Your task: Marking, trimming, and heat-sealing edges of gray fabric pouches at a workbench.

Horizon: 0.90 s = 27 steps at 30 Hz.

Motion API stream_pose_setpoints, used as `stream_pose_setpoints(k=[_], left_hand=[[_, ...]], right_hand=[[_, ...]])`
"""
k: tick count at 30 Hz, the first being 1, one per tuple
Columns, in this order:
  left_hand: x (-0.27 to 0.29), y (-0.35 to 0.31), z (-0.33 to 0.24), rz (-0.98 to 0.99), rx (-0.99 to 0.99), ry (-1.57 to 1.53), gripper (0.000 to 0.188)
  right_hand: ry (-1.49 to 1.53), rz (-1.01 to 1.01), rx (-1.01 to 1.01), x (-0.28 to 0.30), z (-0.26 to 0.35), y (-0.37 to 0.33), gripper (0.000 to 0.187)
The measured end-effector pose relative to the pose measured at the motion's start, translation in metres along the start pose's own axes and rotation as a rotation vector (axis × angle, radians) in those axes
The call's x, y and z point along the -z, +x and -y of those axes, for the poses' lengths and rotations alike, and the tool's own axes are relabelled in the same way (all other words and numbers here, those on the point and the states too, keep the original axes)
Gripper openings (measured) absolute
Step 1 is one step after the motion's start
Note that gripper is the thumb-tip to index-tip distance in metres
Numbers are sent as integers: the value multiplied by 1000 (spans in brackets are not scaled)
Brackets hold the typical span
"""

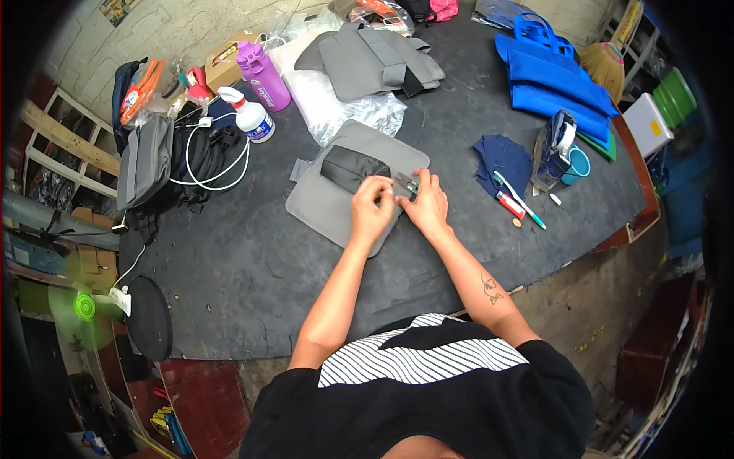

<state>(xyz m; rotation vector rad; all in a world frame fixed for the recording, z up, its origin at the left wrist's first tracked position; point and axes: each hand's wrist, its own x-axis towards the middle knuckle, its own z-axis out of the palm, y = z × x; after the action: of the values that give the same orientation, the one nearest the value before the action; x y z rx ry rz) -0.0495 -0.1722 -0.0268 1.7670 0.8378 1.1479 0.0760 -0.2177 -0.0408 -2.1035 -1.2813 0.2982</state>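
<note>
A grey padded fabric panel (313,206) with rounded corners lies on the dark table before me. On it sits a black fabric piece (353,168), like a folded flap or pouch. My left hand (371,210) is at the near right edge of the black piece, thumb and fingers pinched together; what they pinch is too small to make out. Close beside it, my right hand (427,205) holds small thread snips (406,183) with pointed metal blades and a greenish part. The blades point toward the black piece. My fingers partly cover the snips.
Farther off lie more grey fabric pieces (363,65) on plastic wrap. At left stand a purple bottle (264,76), a white spray bottle (252,118) and a grey bag (145,164). At right are blue bags (554,84), navy cloth (505,162), a toothbrush (520,200) and a cup (577,166).
</note>
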Motion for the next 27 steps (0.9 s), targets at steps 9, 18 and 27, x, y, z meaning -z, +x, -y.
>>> stream_pose_setpoints(k=[9,18,27], left_hand=[[10,-6,42,-24,-375,545,12],[-15,-8,30,-13,-282,934,20],[-2,11,31,-44,-17,596,4]], right_hand=[[-53,56,-8,1,5,0,70],[-51,43,-11,2,6,-1,68],[47,-159,256,-12,-11,-11,40]])
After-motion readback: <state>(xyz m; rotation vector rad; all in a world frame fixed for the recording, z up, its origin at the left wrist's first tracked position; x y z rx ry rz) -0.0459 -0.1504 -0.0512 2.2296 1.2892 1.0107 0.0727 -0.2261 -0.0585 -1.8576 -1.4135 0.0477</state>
